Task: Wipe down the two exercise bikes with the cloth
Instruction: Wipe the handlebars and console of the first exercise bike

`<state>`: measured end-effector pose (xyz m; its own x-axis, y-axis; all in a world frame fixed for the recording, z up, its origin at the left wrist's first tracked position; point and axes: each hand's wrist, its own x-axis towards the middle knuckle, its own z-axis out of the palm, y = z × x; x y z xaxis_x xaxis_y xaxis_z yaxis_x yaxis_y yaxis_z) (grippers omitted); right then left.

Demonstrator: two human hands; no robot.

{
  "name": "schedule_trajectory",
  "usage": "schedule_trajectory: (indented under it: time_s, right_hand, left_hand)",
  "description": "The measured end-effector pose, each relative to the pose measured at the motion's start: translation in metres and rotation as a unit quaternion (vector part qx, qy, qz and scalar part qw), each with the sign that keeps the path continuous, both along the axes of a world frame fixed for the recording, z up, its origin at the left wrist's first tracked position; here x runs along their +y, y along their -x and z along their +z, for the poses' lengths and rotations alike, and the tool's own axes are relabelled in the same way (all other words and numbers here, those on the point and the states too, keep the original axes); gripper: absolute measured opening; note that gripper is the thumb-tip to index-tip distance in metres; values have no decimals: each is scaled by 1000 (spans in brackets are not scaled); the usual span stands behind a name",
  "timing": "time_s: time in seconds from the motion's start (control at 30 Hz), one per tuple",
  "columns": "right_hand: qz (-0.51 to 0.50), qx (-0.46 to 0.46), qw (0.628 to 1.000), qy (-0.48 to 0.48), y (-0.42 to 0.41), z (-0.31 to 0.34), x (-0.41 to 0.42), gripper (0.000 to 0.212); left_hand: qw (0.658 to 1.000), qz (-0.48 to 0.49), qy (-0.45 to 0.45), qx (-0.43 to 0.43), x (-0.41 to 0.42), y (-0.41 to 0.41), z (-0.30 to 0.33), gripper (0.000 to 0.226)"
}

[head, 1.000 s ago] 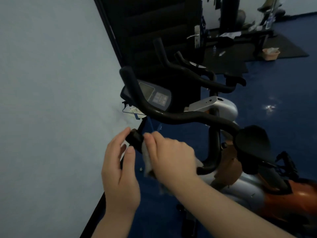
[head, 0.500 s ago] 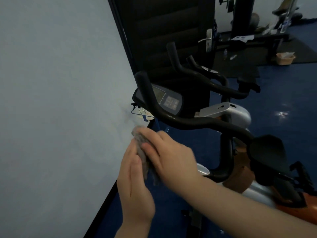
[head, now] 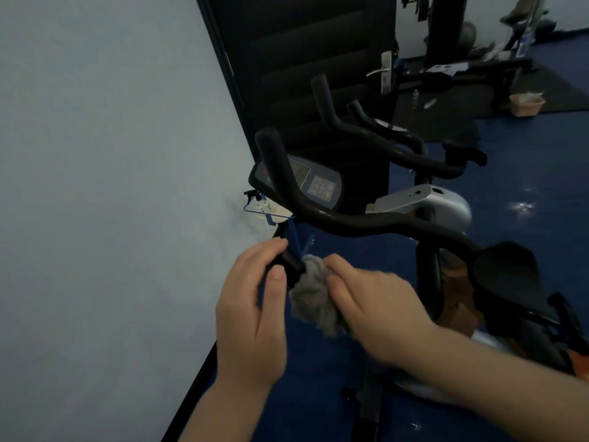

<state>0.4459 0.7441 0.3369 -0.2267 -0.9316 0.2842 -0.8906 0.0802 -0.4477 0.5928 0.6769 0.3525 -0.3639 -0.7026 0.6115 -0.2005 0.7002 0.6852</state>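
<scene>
The near exercise bike has black handlebars (head: 360,224), a console (head: 318,183) and a black saddle (head: 506,269). My left hand (head: 251,317) pinches the end of the near handlebar grip (head: 288,264) between thumb and fingers. My right hand (head: 376,311) presses a crumpled grey cloth (head: 314,298) around that grip just behind its tip. A second bike stands behind the first, its handlebars (head: 382,138) and silver housing (head: 427,202) showing.
A pale wall (head: 111,186) runs close on the left with a dark skirting. A dark door (head: 306,59) with a handle stands behind the bikes. The floor (head: 526,173) is blue; a black mat, gym gear and a small basket (head: 526,105) lie far right.
The cloth has slid back off the grip's tip, which now shows bare. My left hand has shifted from beside the cloth to pinching the grip's end.
</scene>
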Motion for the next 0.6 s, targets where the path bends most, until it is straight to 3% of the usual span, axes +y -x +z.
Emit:
schedule_trajectory:
  time_s: [0.1,0.23,0.37,0.47,0.6]
  right_hand:
    - [29,-25,999,-18,-5,17,-37,15]
    - [-73,8,992,106,-48,-1,-17,40]
    - [-47,109,985,121,2,-37,28,44]
    - [-12,62,988,138,41,-42,42,35]
    - [-178,-47,964,189,-1,-58,37,32]
  left_hand:
    - [998,-19,34,-49,-11,-2,4,37]
    - [986,-58,100,-121,-21,2,10,35]
    - [940,-99,238,-224,-29,12,12,29]
    - [895,-96,335,-277,-32,23,17,26]
    - [844,-75,372,-380,-20,48,18,27]
